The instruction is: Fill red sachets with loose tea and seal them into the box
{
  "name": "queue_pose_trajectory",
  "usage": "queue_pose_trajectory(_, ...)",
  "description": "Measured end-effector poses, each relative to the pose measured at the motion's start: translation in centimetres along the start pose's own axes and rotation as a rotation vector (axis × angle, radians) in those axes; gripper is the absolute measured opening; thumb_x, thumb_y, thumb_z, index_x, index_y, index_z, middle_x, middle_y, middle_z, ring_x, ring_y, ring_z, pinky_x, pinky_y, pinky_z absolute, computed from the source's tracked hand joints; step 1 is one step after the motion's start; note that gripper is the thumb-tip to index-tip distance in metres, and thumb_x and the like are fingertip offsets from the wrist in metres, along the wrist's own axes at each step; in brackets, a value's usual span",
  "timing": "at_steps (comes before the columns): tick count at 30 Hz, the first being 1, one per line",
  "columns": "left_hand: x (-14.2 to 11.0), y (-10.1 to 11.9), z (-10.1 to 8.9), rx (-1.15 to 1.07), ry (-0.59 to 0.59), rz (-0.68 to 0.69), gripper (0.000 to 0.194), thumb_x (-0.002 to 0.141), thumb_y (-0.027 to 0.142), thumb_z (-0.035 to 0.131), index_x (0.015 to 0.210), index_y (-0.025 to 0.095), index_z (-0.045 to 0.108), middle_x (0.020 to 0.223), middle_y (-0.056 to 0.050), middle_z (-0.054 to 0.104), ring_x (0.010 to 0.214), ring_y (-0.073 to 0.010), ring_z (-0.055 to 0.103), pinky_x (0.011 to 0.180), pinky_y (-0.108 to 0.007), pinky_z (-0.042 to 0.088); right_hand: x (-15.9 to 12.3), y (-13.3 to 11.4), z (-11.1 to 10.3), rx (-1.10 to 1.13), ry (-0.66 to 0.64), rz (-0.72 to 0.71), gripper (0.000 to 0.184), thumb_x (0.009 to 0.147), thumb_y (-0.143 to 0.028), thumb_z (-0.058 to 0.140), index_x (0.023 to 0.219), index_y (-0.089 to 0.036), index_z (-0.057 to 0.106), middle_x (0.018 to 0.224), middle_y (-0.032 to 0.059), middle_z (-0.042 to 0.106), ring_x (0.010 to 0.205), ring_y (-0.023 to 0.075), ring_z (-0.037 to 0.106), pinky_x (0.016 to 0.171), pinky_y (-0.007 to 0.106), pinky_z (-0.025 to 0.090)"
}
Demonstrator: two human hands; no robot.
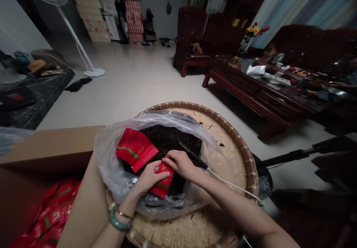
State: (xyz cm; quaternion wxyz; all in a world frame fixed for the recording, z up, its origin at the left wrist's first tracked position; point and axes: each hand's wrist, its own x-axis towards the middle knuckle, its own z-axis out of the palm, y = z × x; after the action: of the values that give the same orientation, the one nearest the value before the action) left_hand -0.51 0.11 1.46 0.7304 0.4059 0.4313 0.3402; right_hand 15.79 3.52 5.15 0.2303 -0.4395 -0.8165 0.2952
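Red packet [165, 184], lower centre of the frame, and both hands were on it! Left hand [149, 177] had its thumb across the front, its fingers closed around the edge, a green bangle [120, 223] and a thin gold one [124, 215] at the wrist. Right hand [180, 162] was pinched tight at the top edge, thumb against fingers. Over at lower left, an open cardboard box [86, 203] showed a heap of red packets [61, 203] inside.

Centre frame now: a clear plastic bag [103, 158] gaped wide, dark loose material [167, 136] within, and across its left side lay a neat fanned row of packets [136, 147]. Just beyond the right hand slanted a slim black tool [193, 155], its white cord [234, 185] trailing right. Under it all sat a round woven tray [223, 132], dark crumbs scattered near its rim.

Further back, pale floor [139, 76]; a white fan [72, 35] stood upper left, dark wooden furniture [192, 24] upper right, and red-and-white boxes [134, 19] rose along the far wall!
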Motion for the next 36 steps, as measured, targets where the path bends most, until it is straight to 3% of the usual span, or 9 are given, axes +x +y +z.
queue_pose_trajectory(4,-0.1,0.1,0.0,-0.042,-0.011,-0.029,0.040,0.061,0.034,0.078,0.089,0.011,0.060,0.073,-0.004,0.070,0.062,-0.0154,0.064,0.062,-0.026,0.048,0.3,0.1,0.5,0.085,0.037,0.063,0.026,0.089,-0.028,0.051,0.066,-0.016,0.055,0.067,0.0005,0.059,0.062,0.0100,0.051,0.059,0.022,0.038)
queue_pose_trajectory(8,0.2,0.1,-0.1,-0.042,0.000,-0.011,0.041,0.061,0.038,0.078,0.087,0.012,0.060,0.072,-0.003,0.069,0.062,-0.0147,0.063,0.060,-0.024,0.046,-0.3,0.5,-1.3,0.313,-0.133,0.243,0.020,0.085,-0.035,0.053,0.078,-0.017,0.055,0.063,-0.0033,0.058,0.054,0.0082,0.052,0.048,0.018,0.038)
queue_pose_trajectory(12,0.5,-0.2,-0.4,0.087,0.326,0.169,0.040,0.072,0.053,0.063,0.081,0.015,0.059,0.073,-0.006,0.069,0.059,-0.0158,0.061,0.051,-0.023,0.042,-0.4,0.6,-5.1,0.351,-0.252,0.430,0.012,0.080,-0.027,0.055,0.074,-0.017,0.051,0.054,-0.0045,0.055,0.045,0.0093,0.054,0.037,0.016,0.037)
queue_pose_trajectory(15,0.6,-0.4,-0.8,0.501,0.679,0.457,0.027,0.082,0.042,0.053,0.089,0.017,0.062,0.087,-0.010,0.069,0.075,-0.0207,0.060,0.066,-0.030,0.045,0.6,-1.1,-7.7,0.161,-0.090,0.355,0.014,0.078,-0.022,0.056,0.066,-0.016,0.051,0.051,-0.0030,0.054,0.043,0.0085,0.052,0.038,0.017,0.037)
queue_pose_trajectory(17,0.5,-0.5,-1.1,0.853,0.793,0.582,0.020,0.081,0.032,0.054,0.092,0.017,0.064,0.093,-0.012,0.067,0.089,-0.0253,0.056,0.081,-0.037,0.042,1.7,-3.3,-8.3,0.224,-0.005,0.239,0.014,0.080,-0.024,0.056,0.069,-0.016,0.055,0.054,-0.0022,0.056,0.048,0.0088,0.055,0.044,0.018,0.043)
queue_pose_trajectory(21,0.2,-0.3,-1.6,1.293,0.926,0.502,0.027,0.078,0.022,0.055,0.103,0.015,0.063,0.102,-0.015,0.063,0.094,-0.0302,0.050,0.080,-0.041,0.038,3.7,-6.8,-6.8,0.690,-0.071,-0.001,0.035,0.082,-0.032,0.059,0.115,-0.020,0.054,0.102,0.0038,0.064,0.086,0.0139,0.065,0.070,0.025,0.054)
queue_pose_trajectory(24,-0.2,0.1,-1.8,1.409,0.914,0.453,0.032,0.079,0.017,0.052,0.110,0.016,0.061,0.098,-0.013,0.064,0.089,-0.0283,0.049,0.074,-0.039,0.037,4.2,-5.7,-4.4,0.694,-0.093,0.053,0.036,0.084,-0.035,0.057,0.117,-0.021,0.055,0.112,0.0049,0.062,0.093,0.0153,0.063,0.075,0.026,0.055)
queue_pose_trajectory(29,-0.3,0.3,-1.5,1.119,0.778,0.719,0.020,0.084,0.019,0.050,0.093,0.018,0.067,0.081,-0.008,0.063,0.083,-0.0232,0.052,0.079,-0.036,0.040,3.3,-0.3,-0.2,0.476,-0.121,0.335,0.036,0.089,-0.036,0.048,0.120,-0.018,0.054,0.099,0.0072,0.064,0.073,0.0140,0.063,0.057,0.025,0.056)
queue_pose_trajectory(36,0.6,0.0,-0.8,0.291,0.651,0.542,0.023,0.072,0.031,0.067,0.091,0.019,0.066,0.085,-0.003,0.061,0.081,-0.0167,0.058,0.078,-0.027,0.047,1.7,0.6,-0.3,0.148,0.145,-0.115,0.053,0.086,-0.025,0.054,0.136,-0.022,0.037,0.137,0.0123,0.040,0.122,0.0215,0.044,0.099,0.039,0.043)
